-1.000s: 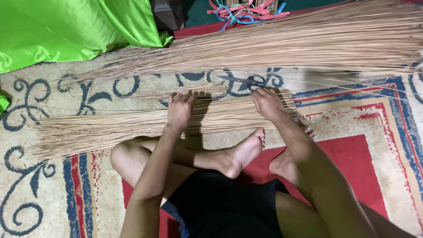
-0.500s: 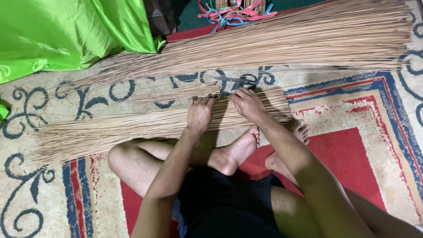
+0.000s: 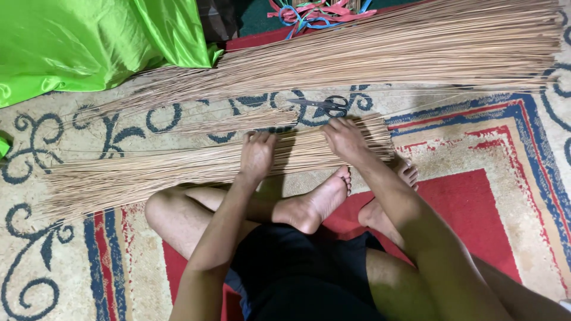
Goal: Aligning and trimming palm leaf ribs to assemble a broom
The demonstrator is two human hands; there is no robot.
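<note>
- Two bare hands press flat on a near bundle of thin tan sticks (image 3: 196, 163) lying across a patterned rug (image 3: 505, 154); the left hand (image 3: 257, 156) and right hand (image 3: 344, 139) are spread open, palms down, closed around nothing.
- Sticks look light, stiff yet springy and brittle singly, loose enough to slide apart; by my judgement the safest hold is around the gathered thick end at right, both hands encircling.
- Far off lie a larger stick pile (image 3: 404, 50), green cloth (image 3: 89, 41) and scissors (image 3: 324, 106).
- Compared with a second ago, the hands sit closer together, and the scissors, previously unseen, now show.
</note>
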